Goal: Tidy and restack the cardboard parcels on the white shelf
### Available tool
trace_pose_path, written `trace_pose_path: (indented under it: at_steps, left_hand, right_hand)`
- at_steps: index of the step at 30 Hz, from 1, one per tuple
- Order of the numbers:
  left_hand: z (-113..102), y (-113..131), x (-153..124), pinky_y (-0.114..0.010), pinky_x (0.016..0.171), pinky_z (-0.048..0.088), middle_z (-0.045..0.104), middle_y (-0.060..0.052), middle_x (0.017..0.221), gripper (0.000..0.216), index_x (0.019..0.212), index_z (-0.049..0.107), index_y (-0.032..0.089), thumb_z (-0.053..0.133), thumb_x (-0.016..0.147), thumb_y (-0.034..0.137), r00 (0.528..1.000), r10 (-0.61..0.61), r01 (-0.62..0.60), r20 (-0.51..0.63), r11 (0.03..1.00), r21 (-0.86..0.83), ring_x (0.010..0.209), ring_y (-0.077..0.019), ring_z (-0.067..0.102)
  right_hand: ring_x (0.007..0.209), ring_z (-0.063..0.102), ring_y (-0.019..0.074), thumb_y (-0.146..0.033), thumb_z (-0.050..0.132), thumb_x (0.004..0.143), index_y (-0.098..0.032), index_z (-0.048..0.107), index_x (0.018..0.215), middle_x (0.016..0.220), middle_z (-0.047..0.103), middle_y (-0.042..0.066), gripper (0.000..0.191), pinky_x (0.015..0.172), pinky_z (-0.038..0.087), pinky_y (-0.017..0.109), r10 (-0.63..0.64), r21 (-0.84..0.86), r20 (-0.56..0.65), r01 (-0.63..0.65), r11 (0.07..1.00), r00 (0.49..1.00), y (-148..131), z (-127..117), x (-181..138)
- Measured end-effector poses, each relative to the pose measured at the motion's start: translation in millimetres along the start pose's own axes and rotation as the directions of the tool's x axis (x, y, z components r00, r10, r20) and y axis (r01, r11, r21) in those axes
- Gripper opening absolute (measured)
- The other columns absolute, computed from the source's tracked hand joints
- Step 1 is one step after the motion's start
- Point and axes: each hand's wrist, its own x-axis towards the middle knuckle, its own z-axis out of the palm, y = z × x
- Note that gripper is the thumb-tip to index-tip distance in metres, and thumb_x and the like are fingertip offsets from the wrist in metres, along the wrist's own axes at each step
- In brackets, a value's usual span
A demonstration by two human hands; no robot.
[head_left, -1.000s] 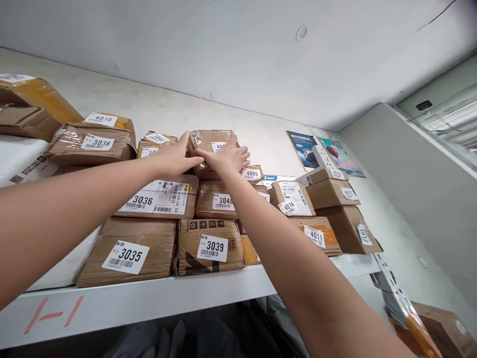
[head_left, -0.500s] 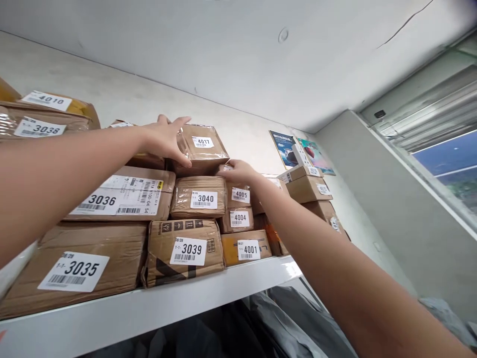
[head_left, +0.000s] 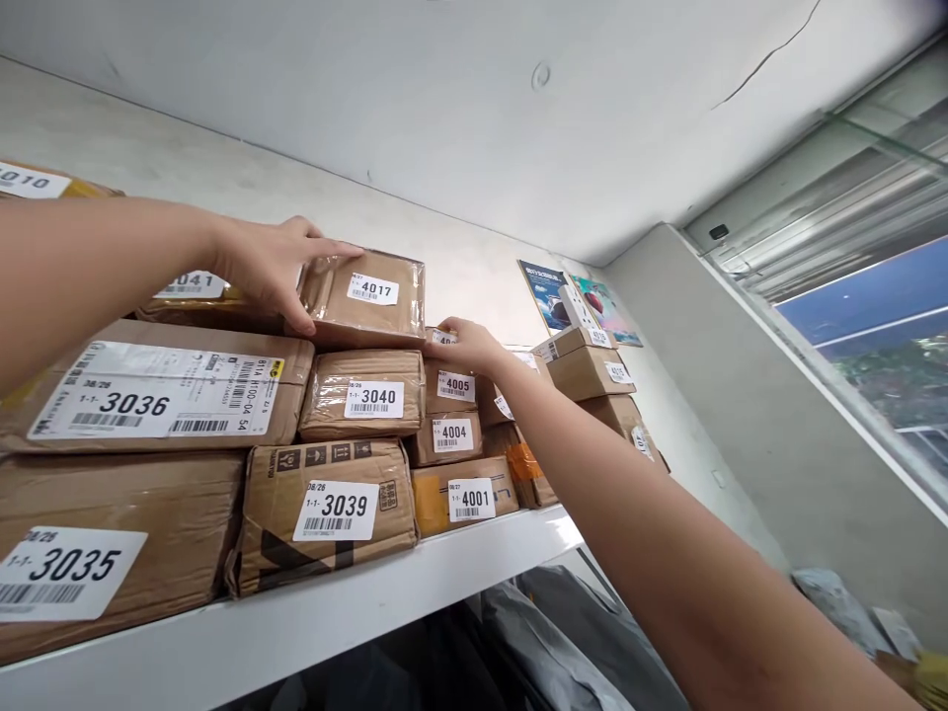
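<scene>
While the left hand (head_left: 271, 267) is gripping parcel 4017 (head_left: 366, 296) atop parcel 3040 (head_left: 362, 393) on the shelf (head_left: 311, 622), fingers clamped on its edge, the right hand (head_left: 466, 346) is lying flat beside it, fingers loosely spread, seemingly steadying the stack.

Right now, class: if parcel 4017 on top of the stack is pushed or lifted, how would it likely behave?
Parcel 4017 is wrapped in glossy tape, so it may feel slippery under the left hand. Its boxy cardboard shape suggests it stays stiff and slides, not rolls. It sits atop parcel 3040 and overhangs it slightly, so a hard push might tip it off.
</scene>
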Motion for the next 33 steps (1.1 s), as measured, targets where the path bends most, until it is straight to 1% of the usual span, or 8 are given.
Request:
trace_pose_path:
  at_steps: [4,10,14,19,23,26,29,33]
  left_hand:
    - [2,-2,2,-0.047,0.109,0.029,0.027,-0.010,0.141,0.126,0.145,0.023,0.035,0.072,0.032,0.061,0.998,-0.058,0.058,0.008,0.998,0.013,0.126,-0.0326,0.036]
    - [5,-3,7,-0.048,0.110,0.027,0.023,-0.007,0.147,0.125,0.145,0.021,0.039,0.075,0.034,0.058,0.999,-0.030,0.031,0.034,0.999,-0.014,0.133,-0.0314,0.029]
    - [7,-4,9,-0.049,0.110,0.026,0.026,-0.012,0.145,0.133,0.146,0.020,0.035,0.075,0.029,0.067,0.998,-0.058,0.058,0.030,0.998,-0.001,0.133,-0.0321,0.029]
    - [11,2,8,-0.057,0.111,0.018,0.017,-0.012,0.151,0.129,0.144,0.026,0.036,0.067,0.031,0.085,0.997,-0.049,0.051,-0.053,0.998,0.035,0.139,-0.0413,0.013]
    - [7,30,-4,-0.063,0.110,0.011,0.003,-0.006,0.155,0.097,0.143,0.021,0.042,0.040,0.061,0.090,0.994,0.041,-0.045,-0.099,0.998,-0.036,0.142,-0.0385,0.003]
    - [6,61,-9,-0.056,0.113,0.011,0.010,-0.005,0.155,0.081,0.141,0.031,0.040,0.038,0.071,0.082,0.973,0.183,-0.183,-0.137,0.983,0.017,0.142,-0.0343,0.010]
    - [11,85,-4,-0.053,0.114,0.010,0.020,-0.011,0.153,0.081,0.137,0.041,0.032,0.050,0.070,0.076,0.941,0.296,-0.276,-0.167,0.952,0.130,0.140,-0.0355,0.015]
    - [12,90,18,-0.059,0.113,0.004,0.022,-0.013,0.153,0.105,0.139,0.041,0.030,0.064,0.050,0.080,0.964,0.234,-0.210,-0.127,0.961,0.178,0.141,-0.0401,0.008]
  right_hand:
    - [0.104,0.058,0.0283,-0.049,0.065,0.078,-0.018,0.058,0.111,0.111,0.064,0.013,0.047,0.089,0.046,0.039,-0.097,-0.074,0.061,0.101,0.992,0.993,1,0,-2]
    - [0.106,0.056,0.0327,-0.055,0.053,0.086,-0.013,0.050,0.126,0.119,0.058,0.020,0.058,0.092,0.045,0.044,-0.111,-0.158,0.109,0.128,0.979,0.988,-1,5,-3]
    - [0.113,0.053,0.0347,-0.061,0.042,0.090,-0.016,0.042,0.135,0.129,0.051,0.022,0.064,0.095,0.042,0.049,-0.138,-0.187,0.065,0.148,0.971,0.988,0,-5,-11]
    - [0.115,0.053,0.0288,-0.061,0.042,0.089,-0.017,0.045,0.132,0.130,0.053,0.017,0.061,0.099,0.041,0.044,0.068,-0.057,-0.182,-0.079,0.995,0.981,34,-48,-29]
    - [0.125,0.044,0.0371,-0.070,0.055,0.075,-0.009,0.035,0.139,0.138,0.044,0.024,0.091,0.102,0.039,0.051,0.307,-0.042,-0.100,-0.312,0.949,0.947,62,-69,-50]
    - [0.132,0.035,0.0390,-0.076,0.064,0.061,-0.010,0.024,0.145,0.146,0.032,0.025,0.115,0.106,0.035,0.051,0.384,-0.058,-0.021,-0.385,0.921,0.923,67,-65,-66]
    - [0.134,0.030,0.0414,-0.078,0.066,0.056,-0.014,0.020,0.147,0.148,0.026,0.027,0.120,0.107,0.032,0.053,0.419,-0.080,-0.020,-0.419,0.905,0.908,61,-52,-75]
    - [0.132,0.030,0.0471,-0.082,0.060,0.059,-0.015,0.023,0.145,0.144,0.027,0.029,0.115,0.105,0.030,0.058,0.423,-0.155,-0.100,-0.434,0.887,0.901,51,-37,-77]
